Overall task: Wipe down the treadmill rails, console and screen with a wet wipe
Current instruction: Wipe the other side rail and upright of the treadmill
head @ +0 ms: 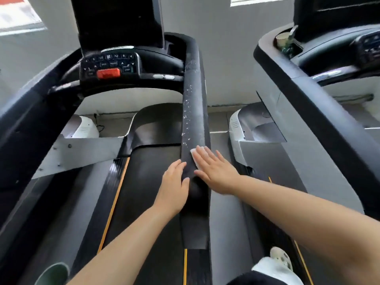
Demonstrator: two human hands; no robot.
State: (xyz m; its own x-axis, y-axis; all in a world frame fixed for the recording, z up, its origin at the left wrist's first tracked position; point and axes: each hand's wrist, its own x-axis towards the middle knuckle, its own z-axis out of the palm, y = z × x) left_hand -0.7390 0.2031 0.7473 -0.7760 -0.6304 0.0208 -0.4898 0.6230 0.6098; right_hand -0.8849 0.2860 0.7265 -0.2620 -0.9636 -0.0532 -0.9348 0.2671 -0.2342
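Head view: white wipe (195, 155) on speckled rail (192, 112)

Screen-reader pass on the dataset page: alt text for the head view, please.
The right hand presses a white wipe flat on a treadmill's right rail, speckled white ahead of it, while the left hand rests against the rail's side. Console and dark screen sit beyond.

Head camera, one wide-angle view, looking forward and down.

The view comes from the person's own head, standing beside a treadmill's right rail (194, 112), which runs up the middle from near the bottom edge to the console (111, 65). Both forearms reach in from below, so the rail's near end is close. The dark screen (117, 19) stands farther off, cut by the top edge. A second treadmill (320, 112) fills the right side. Straight edges bow outward; the borders look somewhat blurred.
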